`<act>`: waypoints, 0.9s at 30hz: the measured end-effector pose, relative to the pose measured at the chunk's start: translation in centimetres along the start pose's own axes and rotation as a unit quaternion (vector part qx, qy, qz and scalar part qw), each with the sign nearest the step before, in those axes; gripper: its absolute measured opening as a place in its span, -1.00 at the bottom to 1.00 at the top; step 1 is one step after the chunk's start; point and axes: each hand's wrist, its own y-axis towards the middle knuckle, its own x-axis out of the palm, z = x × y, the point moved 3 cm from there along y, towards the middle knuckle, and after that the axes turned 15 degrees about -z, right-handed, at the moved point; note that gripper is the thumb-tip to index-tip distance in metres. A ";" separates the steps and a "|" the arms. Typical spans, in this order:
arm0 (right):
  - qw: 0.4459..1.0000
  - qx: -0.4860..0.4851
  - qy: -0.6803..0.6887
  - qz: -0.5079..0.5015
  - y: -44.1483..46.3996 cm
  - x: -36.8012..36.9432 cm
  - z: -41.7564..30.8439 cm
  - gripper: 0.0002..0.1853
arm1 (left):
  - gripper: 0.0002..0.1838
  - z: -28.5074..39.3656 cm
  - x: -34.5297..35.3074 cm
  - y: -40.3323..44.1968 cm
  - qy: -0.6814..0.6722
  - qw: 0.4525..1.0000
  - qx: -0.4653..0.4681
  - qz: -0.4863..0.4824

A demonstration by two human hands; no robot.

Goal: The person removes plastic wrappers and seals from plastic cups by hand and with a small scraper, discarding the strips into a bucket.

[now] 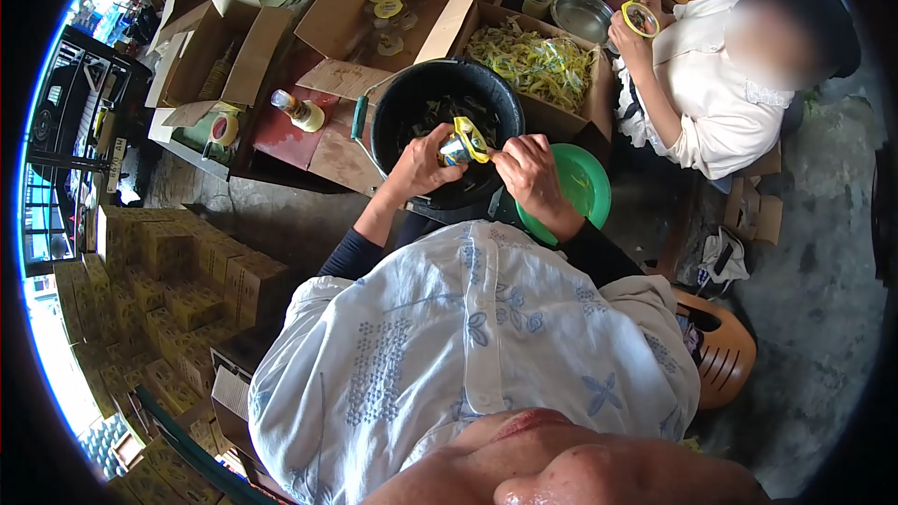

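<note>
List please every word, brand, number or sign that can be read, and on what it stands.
No text can be read for sure.
Cup in the left hand: label print too small.
Stacked boxes: print too blurred.
Plate at the far left: characters too small.
Lids: print too small.

Table [285, 138], red and tan top: upright jar [297, 110] on red part, large open box [454, 17] behind it, strip box [599, 93] right of that, metal bowl [580, 15] just behind strips. Concrete floor [814, 196]: stacked cartons [192, 295] at left, orange seat [728, 355] and pale bag [725, 254] at right
</note>
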 end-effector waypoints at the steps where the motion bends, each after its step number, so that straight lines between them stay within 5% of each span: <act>1: 1.000 -0.004 0.003 0.004 0.1 -0.1 0.0 -0.85 | -0.47 -0.1 -0.2 -0.1 -0.015 1.000 -0.013 -0.012; 5: 1.000 -0.001 -0.004 0.014 0.0 -0.2 -0.2 -0.86 | -0.46 -0.2 0.0 -0.3 -0.167 0.980 -0.019 -0.108; 10: 0.986 0.074 0.142 0.038 0.0 0.7 1.6 -0.92 | -0.44 -0.9 -0.1 -0.3 -0.117 0.987 -0.002 -0.109; 12: 0.885 0.221 0.409 -0.037 0.0 1.1 2.9 -0.92 | -0.43 -1.3 0.0 -0.1 -0.088 0.991 0.014 -0.100; 14: 0.889 0.214 0.405 -0.024 0.1 0.6 3.0 -0.93 | -0.40 -0.9 -0.5 0.1 0.052 0.993 0.093 -0.040; 16: 0.962 0.156 0.223 -0.034 0.0 0.3 2.8 -0.94 | -0.36 -0.7 -0.8 0.1 0.044 0.995 0.079 -0.031; 19: 0.989 0.086 0.122 0.020 -0.1 -0.1 2.1 -0.94 | -0.31 -1.3 -0.5 -0.1 0.038 0.997 0.074 0.004; 27: 1.000 0.016 -0.004 0.016 0.0 -0.7 -0.2 -0.84 | -0.30 -0.8 1.1 0.5 -0.019 0.998 0.026 0.049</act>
